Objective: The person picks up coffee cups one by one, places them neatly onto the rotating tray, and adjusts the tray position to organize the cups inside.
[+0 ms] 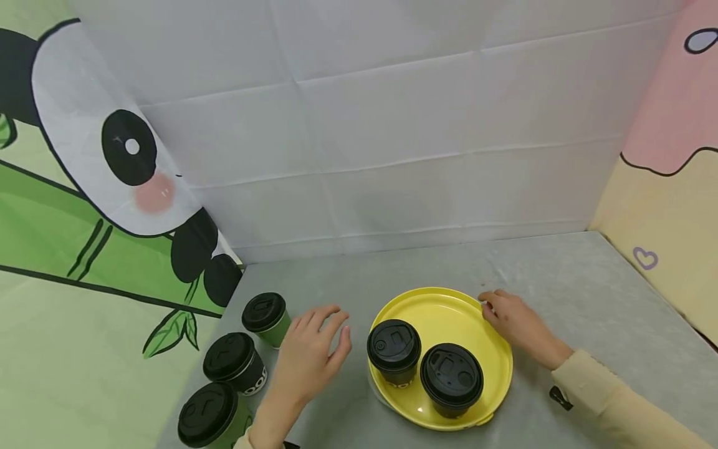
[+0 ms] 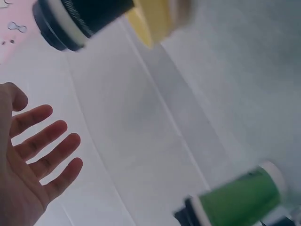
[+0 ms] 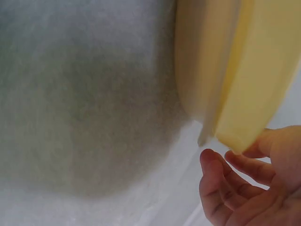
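Note:
A round yellow tray [image 1: 443,305] holds two black-lidded paper cups, one at its left [image 1: 394,349] and one nearer the front [image 1: 452,377]. At the tray's far right edge my right hand [image 1: 518,324] pinches the rim between thumb and fingers; the right wrist view shows the fingertips [image 3: 230,155] at the rim. My left hand [image 1: 314,349] hovers left of the tray with fingers spread and holds nothing. Just left of it stand a green cup [image 1: 275,324], a black cup [image 1: 255,374] and another green cup [image 1: 235,427], all with black lids.
The grey tabletop [image 1: 561,274] runs back to a white cloth wall [image 1: 392,125]. A green panda-print cloth [image 1: 112,280] hangs at the left, a pink and cream one [image 1: 667,218] at the right. Below the tray's yellow rim shows a paler base [image 3: 202,61].

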Tool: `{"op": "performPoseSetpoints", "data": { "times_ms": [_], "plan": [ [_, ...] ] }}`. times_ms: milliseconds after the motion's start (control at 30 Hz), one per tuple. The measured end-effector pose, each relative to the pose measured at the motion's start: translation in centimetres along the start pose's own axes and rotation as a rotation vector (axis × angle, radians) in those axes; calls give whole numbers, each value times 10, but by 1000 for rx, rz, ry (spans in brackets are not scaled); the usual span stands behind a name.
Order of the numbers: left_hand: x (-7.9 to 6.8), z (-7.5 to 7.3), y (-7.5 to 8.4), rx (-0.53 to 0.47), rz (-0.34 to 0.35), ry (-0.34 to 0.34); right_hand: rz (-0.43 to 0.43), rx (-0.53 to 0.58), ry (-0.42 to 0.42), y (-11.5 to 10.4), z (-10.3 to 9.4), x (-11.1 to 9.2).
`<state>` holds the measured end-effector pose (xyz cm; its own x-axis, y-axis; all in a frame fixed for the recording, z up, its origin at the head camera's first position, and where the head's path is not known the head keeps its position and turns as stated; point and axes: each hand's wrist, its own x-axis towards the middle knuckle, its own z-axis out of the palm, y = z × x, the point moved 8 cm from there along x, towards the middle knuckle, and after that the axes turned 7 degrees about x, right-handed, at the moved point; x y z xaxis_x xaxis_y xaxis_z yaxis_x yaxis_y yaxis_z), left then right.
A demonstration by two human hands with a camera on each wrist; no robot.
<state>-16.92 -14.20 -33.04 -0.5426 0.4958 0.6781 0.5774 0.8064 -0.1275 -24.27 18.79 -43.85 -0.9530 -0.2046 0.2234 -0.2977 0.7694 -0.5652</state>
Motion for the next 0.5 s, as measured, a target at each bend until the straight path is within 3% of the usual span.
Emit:
{"op": "performPoseSetpoints", "data": {
  "times_ms": [133, 267, 500],
  "plan": [
    [-27, 2, -30, 87, -63, -51, -46, -23, 24, -3, 6, 0],
    [-50, -6, -57, 153, -144, -89, -51, -28, 36, -4, 9, -3],
    [-70, -20, -92, 225, -287, -153, -38, -34, 52, -5, 1, -10]
  ]
}}
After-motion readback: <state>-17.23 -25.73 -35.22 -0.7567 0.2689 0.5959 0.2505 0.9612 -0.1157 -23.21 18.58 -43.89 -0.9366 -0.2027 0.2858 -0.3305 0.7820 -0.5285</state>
